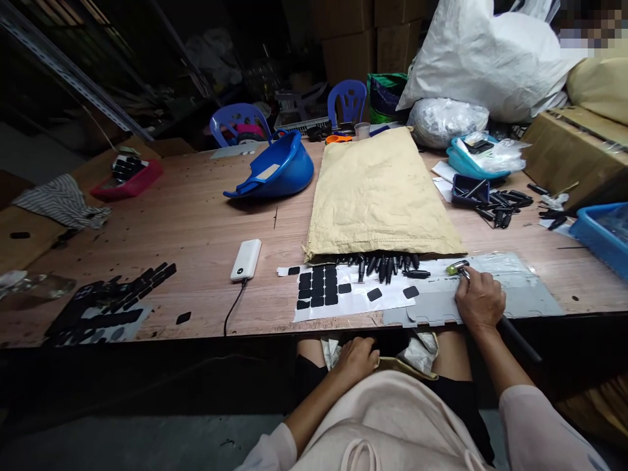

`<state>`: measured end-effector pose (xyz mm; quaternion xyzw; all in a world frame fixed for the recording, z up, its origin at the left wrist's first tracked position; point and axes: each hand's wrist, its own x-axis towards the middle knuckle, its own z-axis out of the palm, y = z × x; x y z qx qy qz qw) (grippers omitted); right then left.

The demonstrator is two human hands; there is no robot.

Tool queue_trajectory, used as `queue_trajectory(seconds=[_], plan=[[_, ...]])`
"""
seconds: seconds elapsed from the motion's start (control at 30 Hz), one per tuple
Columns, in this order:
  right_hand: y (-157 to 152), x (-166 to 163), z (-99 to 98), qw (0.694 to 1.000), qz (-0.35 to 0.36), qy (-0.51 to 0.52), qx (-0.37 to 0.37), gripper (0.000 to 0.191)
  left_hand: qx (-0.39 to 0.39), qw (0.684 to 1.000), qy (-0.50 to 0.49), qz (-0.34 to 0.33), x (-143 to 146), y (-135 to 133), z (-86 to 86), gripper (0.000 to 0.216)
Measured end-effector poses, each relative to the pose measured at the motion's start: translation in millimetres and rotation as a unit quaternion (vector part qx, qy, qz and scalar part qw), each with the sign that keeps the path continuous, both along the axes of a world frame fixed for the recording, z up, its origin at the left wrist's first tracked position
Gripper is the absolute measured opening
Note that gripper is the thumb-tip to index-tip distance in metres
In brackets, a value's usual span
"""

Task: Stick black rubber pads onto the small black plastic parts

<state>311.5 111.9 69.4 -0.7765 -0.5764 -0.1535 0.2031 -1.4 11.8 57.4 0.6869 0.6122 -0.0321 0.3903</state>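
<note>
My right hand [481, 299] is closed round a hammer [520, 340], its dark handle slanting down past my wrist. The hammer's yellow-green and metal head [457, 267] rests on or just over a grey sheet [520, 294] at the table's front edge. Down at my lap, my left hand [357, 360] has curled fingers by the mouth of an open bag [420, 352]; what they hold, if anything, is hidden. Several black pen-like pieces [387, 267] stick out under a large tan paper sack [377, 196]. Black rounded patches [318, 286] lie on a white sheet [353, 306].
A white power bank [246, 260] with a cable lies left of the sheets. Behind it stands a blue basin [284, 171]. More black pieces [503, 206] lie right, near a blue tray [601, 229]. Further black strips [142, 288] lie far left.
</note>
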Motion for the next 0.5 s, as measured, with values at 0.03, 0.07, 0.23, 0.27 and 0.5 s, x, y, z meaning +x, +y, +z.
queue_trajectory(seconds=[0.03,0.07,0.23,0.27,0.5], plan=[[-0.4,0.1,-0.1,1.000,0.001,-0.003,-0.001,0.032,0.018,0.998,-0.051,-0.007,0.7,0.3,7.8,0.028],[-0.8,0.2,-0.3,1.000,0.003,-0.006,-0.002,0.032,0.035,0.994,-0.106,-0.007,1.3,2.5,15.5,0.026],[-1.5,-0.1,-1.1,1.000,0.004,-0.013,0.003,0.034,0.204,0.947,-0.195,0.155,1.1,55.5,40.4,0.021],[-1.4,-0.1,-1.1,1.000,0.003,-0.012,0.002,0.033,0.249,0.934,-0.159,0.200,0.4,71.7,42.1,0.017],[-0.8,1.1,-3.8,1.000,0.006,-0.014,0.002,0.034,0.257,0.924,-0.004,0.284,2.1,140.0,46.6,0.011]])
